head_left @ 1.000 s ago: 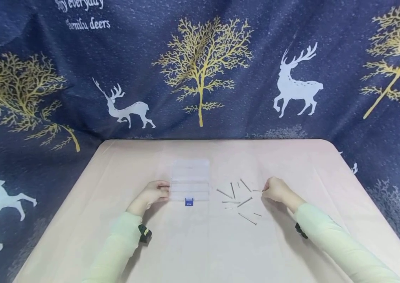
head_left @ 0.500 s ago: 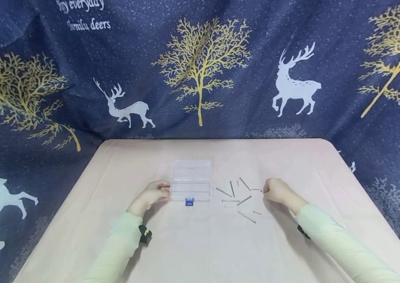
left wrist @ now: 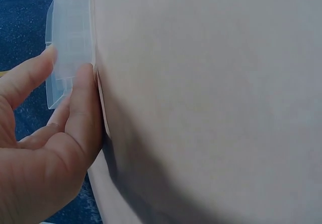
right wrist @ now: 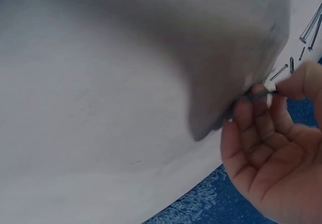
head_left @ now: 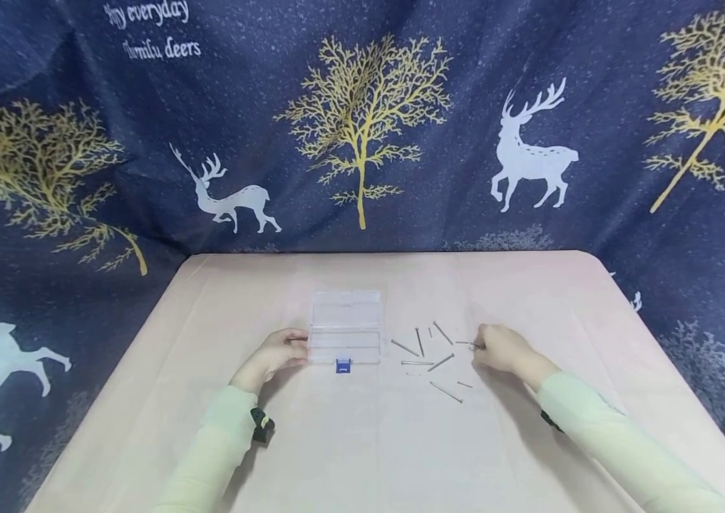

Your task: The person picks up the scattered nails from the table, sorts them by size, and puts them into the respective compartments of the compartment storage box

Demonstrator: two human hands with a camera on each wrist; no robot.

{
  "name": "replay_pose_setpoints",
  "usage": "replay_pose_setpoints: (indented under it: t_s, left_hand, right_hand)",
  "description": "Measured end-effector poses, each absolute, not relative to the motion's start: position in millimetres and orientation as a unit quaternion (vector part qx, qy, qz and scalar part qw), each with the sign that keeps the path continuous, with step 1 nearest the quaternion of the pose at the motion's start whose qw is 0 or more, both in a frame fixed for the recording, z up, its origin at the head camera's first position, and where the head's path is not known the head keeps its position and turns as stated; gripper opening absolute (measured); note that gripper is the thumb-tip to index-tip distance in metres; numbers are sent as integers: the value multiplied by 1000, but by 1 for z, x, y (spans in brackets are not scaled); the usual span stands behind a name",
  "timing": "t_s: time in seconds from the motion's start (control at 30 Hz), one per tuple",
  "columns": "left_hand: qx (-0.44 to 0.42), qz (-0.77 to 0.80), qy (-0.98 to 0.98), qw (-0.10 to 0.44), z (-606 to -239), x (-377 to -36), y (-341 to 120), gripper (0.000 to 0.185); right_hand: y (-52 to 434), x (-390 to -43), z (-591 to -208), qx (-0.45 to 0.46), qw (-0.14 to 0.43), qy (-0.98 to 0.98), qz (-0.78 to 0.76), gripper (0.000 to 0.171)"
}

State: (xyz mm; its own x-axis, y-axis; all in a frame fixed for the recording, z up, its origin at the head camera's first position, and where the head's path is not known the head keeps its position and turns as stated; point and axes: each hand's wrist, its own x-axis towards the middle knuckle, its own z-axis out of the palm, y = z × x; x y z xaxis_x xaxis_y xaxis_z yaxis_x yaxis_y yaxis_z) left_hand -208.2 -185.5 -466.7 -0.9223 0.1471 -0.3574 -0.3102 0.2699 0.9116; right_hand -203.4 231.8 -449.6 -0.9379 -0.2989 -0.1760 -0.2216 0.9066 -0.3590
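We see the left hand [head_left: 275, 354] at the left end of a clear plastic box [head_left: 344, 340], thumb and fingers parted just enough to grip its side between them. The right hand [head_left: 505, 349] is drawn in to a pinch, and we find a thin dark nail [right wrist: 267, 92] between its thumb and bent fingertips, mostly hidden.

The box sits a little left of the table's middle, nearer its far edge than we are, with its lid [head_left: 346, 309] laid back toward that edge and its blue latch [head_left: 343, 366] toward us. Between the box and the right hand we count six long nails [head_left: 416, 363] and four short nails [head_left: 465, 385], scattered at various angles; one short one lies just beside the right fingertips.

The table [head_left: 362, 449] has a pale pink surface. Pale green sleeves [head_left: 619, 434] reach in over it, with a black device [head_left: 262, 425] at the left wrist. Past the far edge we see a navy cloth [head_left: 439, 214] printed with gold trees [head_left: 363, 135] and white deer [head_left: 534, 160].
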Motion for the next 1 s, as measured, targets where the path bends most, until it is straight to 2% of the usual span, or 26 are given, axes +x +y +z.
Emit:
replay_pose_setpoints:
  t_s: [0.47,1.0]
  left_hand:
    - [-31,617,763,190,-470,-214,-188,55]
    - [-49,638,750,167,-474,-209,-187,50]
  right_hand:
    - [240,-211,-447,-187,-1,939,-288,11]
    - [203,-201,-439,-210,3,921,-328,12]
